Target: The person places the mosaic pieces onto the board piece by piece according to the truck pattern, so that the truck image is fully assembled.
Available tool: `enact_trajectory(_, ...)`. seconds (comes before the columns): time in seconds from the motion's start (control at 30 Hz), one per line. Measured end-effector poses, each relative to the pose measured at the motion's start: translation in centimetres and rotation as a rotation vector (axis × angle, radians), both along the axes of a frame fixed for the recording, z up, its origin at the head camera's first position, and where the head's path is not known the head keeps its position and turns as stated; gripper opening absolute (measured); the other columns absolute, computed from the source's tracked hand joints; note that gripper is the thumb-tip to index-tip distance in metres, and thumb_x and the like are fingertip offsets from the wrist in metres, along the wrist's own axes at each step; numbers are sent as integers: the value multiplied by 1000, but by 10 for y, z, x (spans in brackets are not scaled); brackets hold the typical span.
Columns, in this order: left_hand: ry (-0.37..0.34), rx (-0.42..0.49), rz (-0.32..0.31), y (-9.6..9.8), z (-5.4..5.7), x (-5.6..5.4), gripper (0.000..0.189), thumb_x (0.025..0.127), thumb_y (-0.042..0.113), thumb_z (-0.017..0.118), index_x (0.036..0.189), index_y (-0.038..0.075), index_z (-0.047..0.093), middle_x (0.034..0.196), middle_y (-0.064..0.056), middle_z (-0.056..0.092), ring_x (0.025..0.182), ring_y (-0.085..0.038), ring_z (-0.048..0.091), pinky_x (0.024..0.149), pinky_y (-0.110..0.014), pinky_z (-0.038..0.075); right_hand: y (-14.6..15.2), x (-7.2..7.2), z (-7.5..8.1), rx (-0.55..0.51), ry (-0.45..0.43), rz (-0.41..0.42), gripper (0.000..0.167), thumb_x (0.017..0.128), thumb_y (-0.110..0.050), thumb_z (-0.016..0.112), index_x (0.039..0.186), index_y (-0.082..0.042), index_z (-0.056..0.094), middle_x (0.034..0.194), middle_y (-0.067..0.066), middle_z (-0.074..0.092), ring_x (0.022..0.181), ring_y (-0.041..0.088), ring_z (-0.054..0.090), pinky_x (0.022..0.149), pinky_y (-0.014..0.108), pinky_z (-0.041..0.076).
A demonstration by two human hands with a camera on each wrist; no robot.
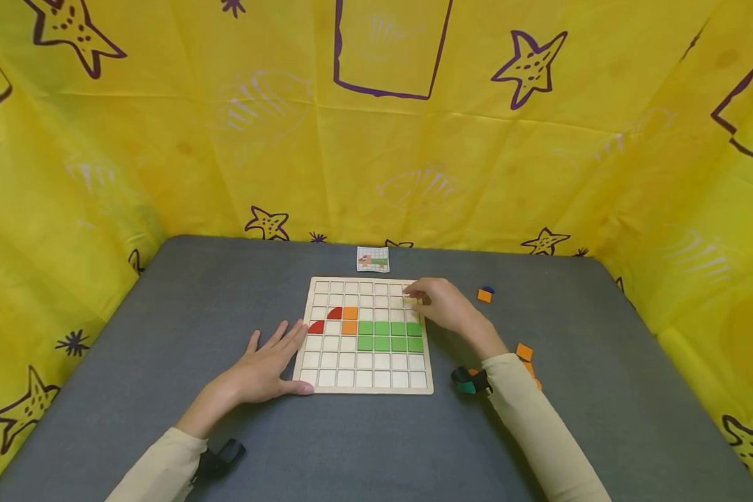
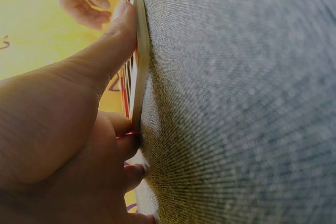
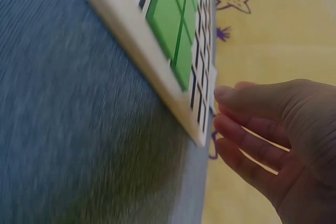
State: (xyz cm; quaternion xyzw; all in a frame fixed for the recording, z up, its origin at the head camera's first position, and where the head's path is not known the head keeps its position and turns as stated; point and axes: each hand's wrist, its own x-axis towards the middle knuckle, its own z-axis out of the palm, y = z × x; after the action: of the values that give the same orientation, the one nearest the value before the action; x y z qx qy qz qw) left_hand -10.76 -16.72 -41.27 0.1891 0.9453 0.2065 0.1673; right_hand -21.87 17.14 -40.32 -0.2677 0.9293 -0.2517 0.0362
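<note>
A pale wooden grid board (image 1: pixel 381 378) lies flat on the grey table. Two rows of green square tiles (image 1: pixel 382 344) fill part of its right half. Left of them sit two orange squares (image 1: pixel 349 326) and two red quarter-round tiles (image 1: pixel 335 314). My left hand (image 1: pixel 260 369) rests at the board's left side, fingers spread and straight, its thumb (image 2: pixel 123 19) on the near-left corner. Over the far-right corner hovers my right hand (image 1: pixel 448 305), fingers loosely bent. No tile shows between its thumb and fingers in the right wrist view.
A small printed picture card (image 1: pixel 373 260) lies behind the board. To the right are an orange square (image 1: pixel 484 296) with a blue rounded piece (image 1: pixel 489 289) beside it. Several orange pieces (image 1: pixel 524 352) lie by the right forearm, partly hidden. Yellow patterned cloth (image 1: pixel 376 153) surrounds the table.
</note>
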Motion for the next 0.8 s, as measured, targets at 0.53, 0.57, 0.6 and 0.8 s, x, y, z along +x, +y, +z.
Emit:
enact_trajectory(0.53, 3, 8, 5, -1, -2, 0, 109, 79, 56, 73, 156, 3, 18, 162, -19, 16, 147, -44, 7, 107, -72, -2, 48, -3, 2, 45, 72, -10, 32, 84, 2, 73, 115, 2, 69, 107, 13, 70, 96, 28, 67, 84, 43, 53)
enact_trajectory(0.57, 2, 7, 6, -1, -1, 0, 109, 80, 56, 73, 156, 3, 18, 162, -19, 16, 147, -44, 7, 107, -72, -2, 51, -3, 2, 52, 72, -16, 32, 84, 2, 73, 115, 2, 69, 107, 14, 70, 96, 29, 66, 85, 44, 53)
enact_trajectory(0.6, 2, 6, 6, -1, -1, 0, 108, 80, 56, 73, 156, 3, 18, 162, -19, 16, 147, -44, 7, 107, -72, -2, 54, -3, 1, 57, 74, -19, 32, 84, 1, 73, 115, 2, 69, 107, 14, 70, 96, 29, 66, 86, 44, 53)
enact_trajectory(0.8, 10, 9, 0, 0, -1, 0, 108, 80, 57, 72, 156, 3, 18, 162, -18, 16, 147, -44, 8, 107, -72, -2, 70, -3, 1, 55, 80, -34, 32, 82, 3, 74, 114, 4, 69, 106, 16, 71, 96, 31, 66, 86, 46, 52)
